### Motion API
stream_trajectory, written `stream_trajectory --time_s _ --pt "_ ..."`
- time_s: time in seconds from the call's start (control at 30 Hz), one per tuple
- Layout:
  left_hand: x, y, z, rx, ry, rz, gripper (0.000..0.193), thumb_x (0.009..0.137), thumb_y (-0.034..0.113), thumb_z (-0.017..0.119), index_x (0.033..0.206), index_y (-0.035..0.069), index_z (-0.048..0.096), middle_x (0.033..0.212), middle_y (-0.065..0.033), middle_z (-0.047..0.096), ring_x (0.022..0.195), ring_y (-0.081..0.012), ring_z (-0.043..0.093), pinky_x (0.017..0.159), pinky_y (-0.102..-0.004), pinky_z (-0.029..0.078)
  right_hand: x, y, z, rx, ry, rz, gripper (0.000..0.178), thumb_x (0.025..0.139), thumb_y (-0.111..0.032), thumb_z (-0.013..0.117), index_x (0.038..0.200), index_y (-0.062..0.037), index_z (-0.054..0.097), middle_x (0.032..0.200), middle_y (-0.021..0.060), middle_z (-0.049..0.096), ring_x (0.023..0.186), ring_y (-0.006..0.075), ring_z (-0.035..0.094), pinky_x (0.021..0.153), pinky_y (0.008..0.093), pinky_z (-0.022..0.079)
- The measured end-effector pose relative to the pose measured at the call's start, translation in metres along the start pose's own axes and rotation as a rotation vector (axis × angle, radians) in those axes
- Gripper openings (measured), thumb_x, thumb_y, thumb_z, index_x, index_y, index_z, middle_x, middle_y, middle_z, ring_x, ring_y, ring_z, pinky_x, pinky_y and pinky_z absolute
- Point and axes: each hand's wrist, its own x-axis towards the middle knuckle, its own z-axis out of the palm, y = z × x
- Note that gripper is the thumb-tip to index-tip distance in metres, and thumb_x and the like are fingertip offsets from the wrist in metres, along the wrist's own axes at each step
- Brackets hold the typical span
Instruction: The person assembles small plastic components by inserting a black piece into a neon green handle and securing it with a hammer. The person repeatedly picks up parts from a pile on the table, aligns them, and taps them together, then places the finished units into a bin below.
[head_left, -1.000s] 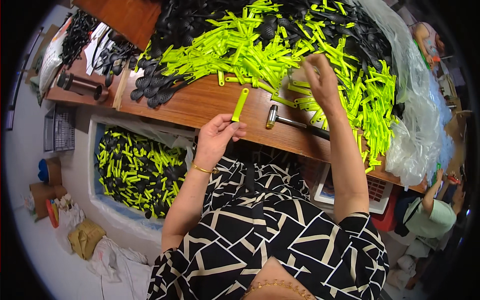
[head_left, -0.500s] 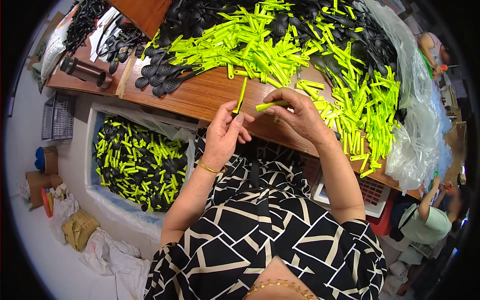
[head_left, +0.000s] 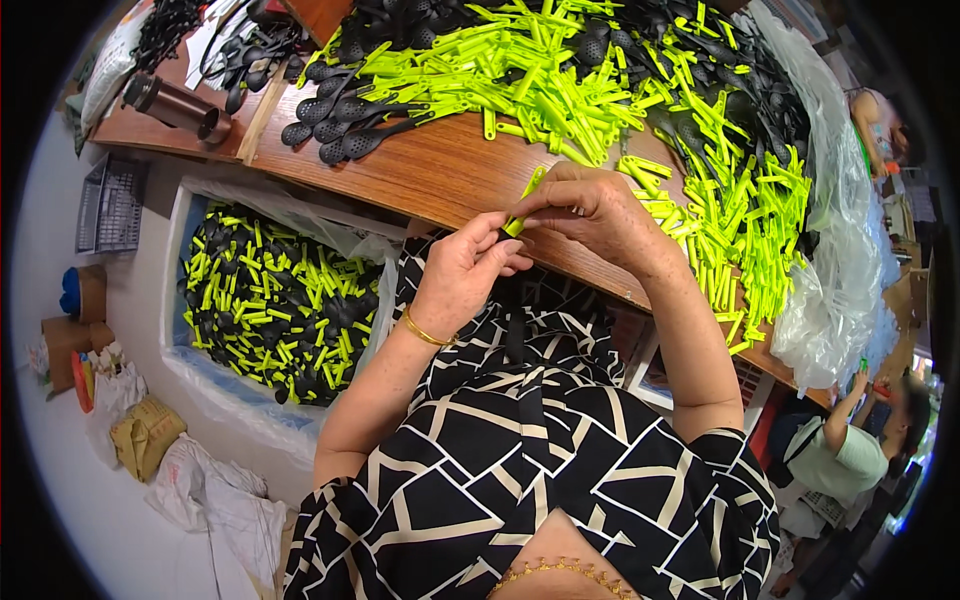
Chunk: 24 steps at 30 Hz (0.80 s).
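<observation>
My left hand [head_left: 460, 272] is closed, its thumb and fingers pinching a lime-green plastic handle piece [head_left: 513, 227] just off the table's front edge. My right hand [head_left: 605, 218] meets it from the right, fingertips closed around the same spot. A slim green end [head_left: 534, 181] sticks up between the two hands; whether it is one piece or two put together is hidden by the fingers. Beyond them a heap of loose green handles [head_left: 510, 75] covers the wooden table [head_left: 440, 165]. Several black slotted spoon heads [head_left: 370, 135] lie left of the heap.
At my left stands a lined bin [head_left: 172, 335] full of black utensils with green handles. A brown flask [head_left: 175, 108] lies on the table's left end. Clear plastic sheeting [head_left: 825, 325] hangs along the right side. Another person [head_left: 845, 455] works at the far right.
My hands have come together. The right hand has moved left with its green piece, up to the one in my left hand, which has shifted slightly right.
</observation>
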Motion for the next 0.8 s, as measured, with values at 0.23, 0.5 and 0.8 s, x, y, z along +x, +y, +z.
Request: stream_trajectory --time_s 0.23,0.5,0.8 --pt "-0.004 0.004 0.002 0.307 0.113 0.118 0.018 0.108 0.007 0.062 0.121 -0.004 0.066 0.100 -0.0089 0.078 0.089 -0.0156 0.077 0.078 -0.0269 0.060 0.002 -0.013 0.016 -0.140 0.063 0.107 0.040 0.085 -0.017 0.085 0.123 -0.0120 0.072 0.093 0.0104 0.072 0.080 0.0230 0.071 0.069 0.0352 0.056" --pt "-0.009 0.005 0.003 0.544 0.173 0.226 0.015 0.106 0.005 0.062 0.118 -0.004 0.066 0.092 -0.0130 0.079 0.085 -0.0179 0.079 0.077 -0.0290 0.061 0.003 -0.025 0.014 -0.210 0.172 0.192 0.063 0.078 -0.024 0.092 0.132 -0.0132 0.063 0.101 0.0122 0.074 0.086 0.0235 0.073 0.074 0.0363 0.057" --pt "-0.016 -0.026 0.011 0.137 0.196 0.219 0.019 0.109 0.006 0.059 0.122 -0.006 0.064 0.097 -0.0104 0.078 0.090 -0.0141 0.076 0.080 -0.0288 0.062 -0.023 0.008 0.091 1.016 0.290 0.289 0.024 0.100 -0.008 0.074 0.121 -0.0015 0.064 0.110 0.0057 0.072 0.100 0.0132 0.070 0.090 0.0280 0.058"
